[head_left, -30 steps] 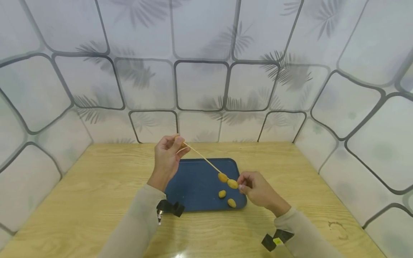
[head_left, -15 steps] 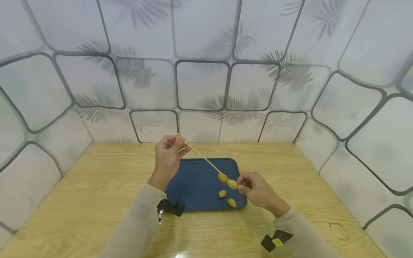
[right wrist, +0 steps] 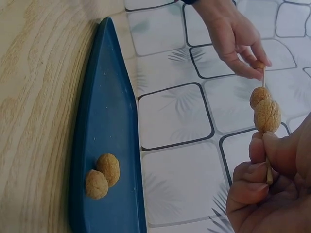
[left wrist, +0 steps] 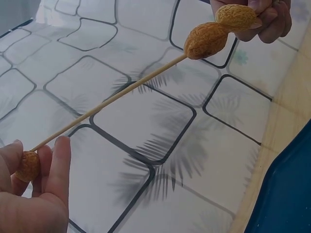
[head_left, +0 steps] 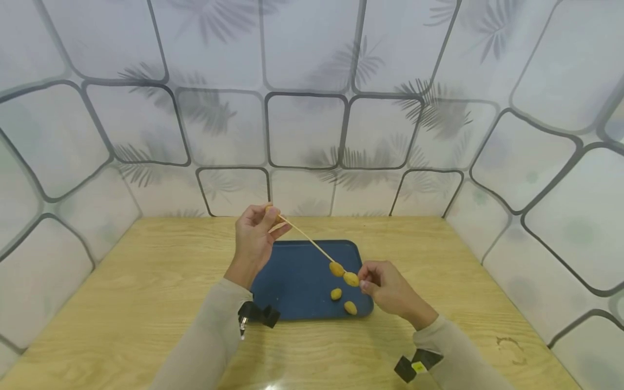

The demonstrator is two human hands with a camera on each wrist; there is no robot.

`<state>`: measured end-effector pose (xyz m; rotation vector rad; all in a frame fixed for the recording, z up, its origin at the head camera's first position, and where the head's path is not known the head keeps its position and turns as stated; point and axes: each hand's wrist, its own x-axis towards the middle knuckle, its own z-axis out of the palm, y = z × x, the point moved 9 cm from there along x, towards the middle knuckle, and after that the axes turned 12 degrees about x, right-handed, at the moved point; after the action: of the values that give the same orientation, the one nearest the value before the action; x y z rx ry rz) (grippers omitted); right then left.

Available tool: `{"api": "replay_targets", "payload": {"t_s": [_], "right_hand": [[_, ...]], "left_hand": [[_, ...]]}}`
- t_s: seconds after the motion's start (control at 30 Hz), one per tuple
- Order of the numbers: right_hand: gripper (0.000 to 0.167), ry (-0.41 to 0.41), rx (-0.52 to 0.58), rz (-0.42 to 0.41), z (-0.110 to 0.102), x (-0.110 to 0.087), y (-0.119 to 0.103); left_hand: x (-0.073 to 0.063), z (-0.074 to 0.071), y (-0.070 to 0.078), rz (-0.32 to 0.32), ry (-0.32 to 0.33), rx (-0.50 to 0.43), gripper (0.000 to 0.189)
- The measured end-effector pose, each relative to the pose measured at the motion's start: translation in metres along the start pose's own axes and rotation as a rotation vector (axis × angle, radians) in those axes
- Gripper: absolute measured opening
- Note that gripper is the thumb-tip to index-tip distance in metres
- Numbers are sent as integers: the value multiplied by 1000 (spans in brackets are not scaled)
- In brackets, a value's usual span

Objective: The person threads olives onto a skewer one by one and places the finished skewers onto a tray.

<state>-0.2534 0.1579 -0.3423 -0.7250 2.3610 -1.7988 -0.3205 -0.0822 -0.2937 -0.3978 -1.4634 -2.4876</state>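
Beige long sleeves (head_left: 205, 336) — black boxy wrist cameras (head_left: 249, 311), yellow mark (head_left: 418, 367) on right one.

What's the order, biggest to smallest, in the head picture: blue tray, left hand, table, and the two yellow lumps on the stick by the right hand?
1. Table
2. Blue tray
3. Left hand
4. Upper lump and lower lump: they look too alike to rank.

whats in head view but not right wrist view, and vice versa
Only the head view shows the right sleeve and its black device. Only the right wrist view shows the skewer's end poking past the right hand. Both show that hand, the left hand, the skewered pieces, blue tray, two loose pieces, table and patterned wall.
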Motion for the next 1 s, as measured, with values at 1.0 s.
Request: {"api": "replay_targets", "payload": {"t_s": [1.0], "right_hand": [[25,-23,119,-17,-38,26,-16]], "left_hand": [[9,-13,15,23,-3,-107,23]]}}
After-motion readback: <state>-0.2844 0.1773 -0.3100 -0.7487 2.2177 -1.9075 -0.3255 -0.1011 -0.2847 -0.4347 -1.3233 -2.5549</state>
